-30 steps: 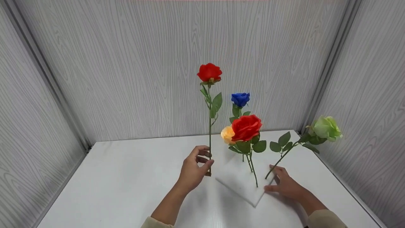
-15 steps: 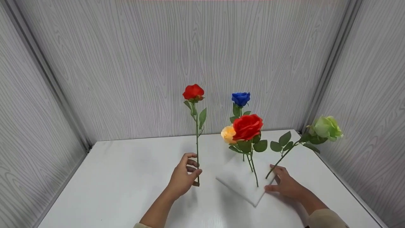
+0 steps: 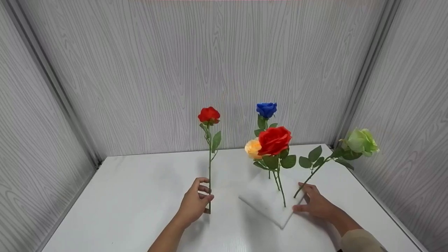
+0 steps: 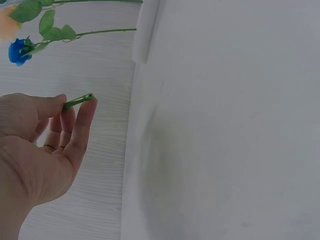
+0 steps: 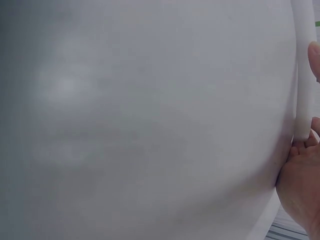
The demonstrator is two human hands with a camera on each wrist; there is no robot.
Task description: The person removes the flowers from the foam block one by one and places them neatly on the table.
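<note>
red rose [image 3: 209, 115], upright | left hand [image 3: 193, 203] pinching | right hand [image 3: 316, 204] touching board [image 3: 261, 201]

The left grip [image 3: 194, 202] holds one red rose [image 3: 209, 115] upright; the right grip [image 3: 315, 203] touches the white board [image 3: 262, 199], on which four other roses [image 3: 274, 140] are standing.

Booth [image 3: 38, 140] of woodgrain panels [image 3: 157, 70]

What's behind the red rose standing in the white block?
In the head view, a peach rose peeks out left of the red rose; a blue rose stands farther back. The peach rose's right side and part of the blue rose's stem are covered.
</note>
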